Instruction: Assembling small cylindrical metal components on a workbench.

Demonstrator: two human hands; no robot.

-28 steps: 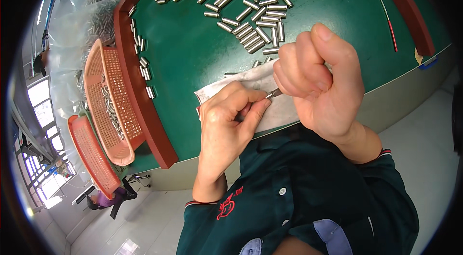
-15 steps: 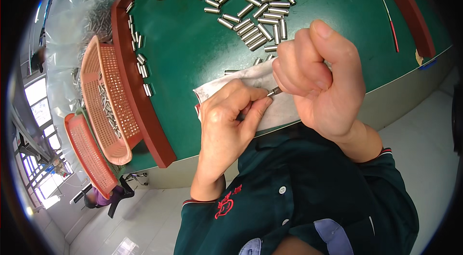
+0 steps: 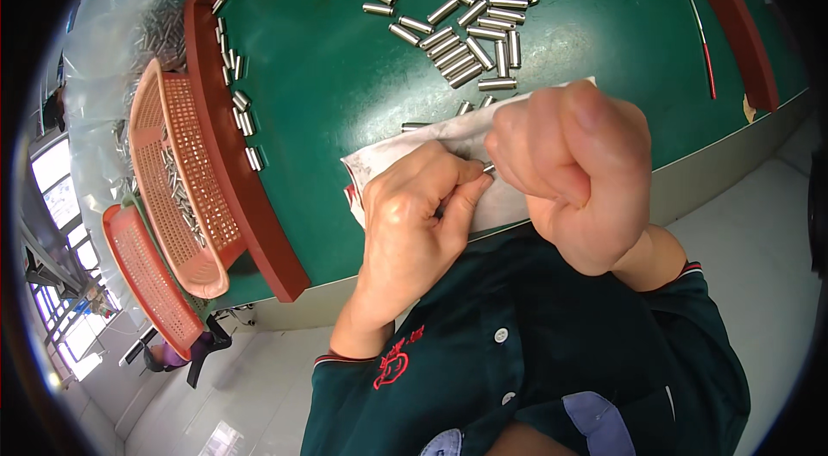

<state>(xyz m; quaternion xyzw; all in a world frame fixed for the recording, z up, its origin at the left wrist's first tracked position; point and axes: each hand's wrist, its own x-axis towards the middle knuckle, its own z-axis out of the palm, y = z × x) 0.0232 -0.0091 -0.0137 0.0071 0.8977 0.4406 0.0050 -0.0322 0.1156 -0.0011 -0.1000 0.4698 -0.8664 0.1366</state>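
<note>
My left hand (image 3: 412, 210) is closed in a pinch, thumb and forefinger on a small metal cylinder (image 3: 489, 169), of which only a bright end shows. Close on its right, my right hand (image 3: 586, 176) is curled into a fist with the thumb on top. What lies inside that fist is hidden. Both hands are over a stained whitish cloth (image 3: 509, 210) along the table's near edge. Just beyond the cloth, several shiny metal cylinders (image 3: 448, 57) lie in a loose group, some side by side in a row.
More cylinders cover the far part of the green table (image 3: 319, 77) and line its left reddish-brown rim (image 3: 250, 223). Beyond that rim stand a pink basket (image 3: 207, 189) with metal pieces and a redder basket (image 3: 151, 275). A red-handled thin rod (image 3: 709, 68) lies at the right.
The dark thin shaft that showed between my hands is now out of sight behind my right fist. That fist has turned and shifted slightly down. The whole view has shifted a little.
</note>
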